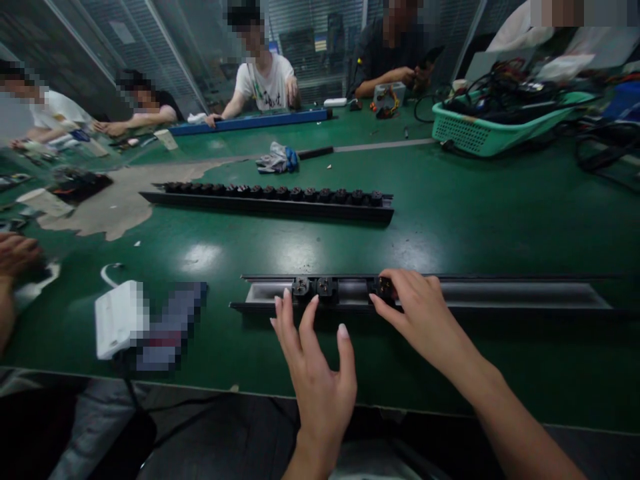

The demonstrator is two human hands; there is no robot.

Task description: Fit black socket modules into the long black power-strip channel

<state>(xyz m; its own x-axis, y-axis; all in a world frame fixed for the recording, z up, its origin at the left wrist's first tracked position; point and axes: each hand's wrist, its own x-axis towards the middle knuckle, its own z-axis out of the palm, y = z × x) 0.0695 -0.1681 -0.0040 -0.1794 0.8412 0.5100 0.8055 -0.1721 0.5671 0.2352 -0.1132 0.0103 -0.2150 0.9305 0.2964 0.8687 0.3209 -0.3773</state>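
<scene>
A long black metal channel (520, 293) with a pale inside lies across the table in front of me. Two black socket modules, one at the left (301, 287) and one beside it (325, 287), sit in its left part. My right hand (413, 297) pinches a third black socket module (384, 287) between thumb and fingers, in or just over the channel to the right of that pair. Its far side is hidden by my fingers. My left hand (320, 353) has its fingers spread, with fingertips near the channel's front edge below the two modules; whether they touch is unclear.
Farther back lies another black channel (270, 205) filled with a row of socket modules. A glove (278, 159), a green basket (480, 130) of cables, and a white box (120, 319) are on the green table. Several people sit around it; one hand (17, 257) is at left.
</scene>
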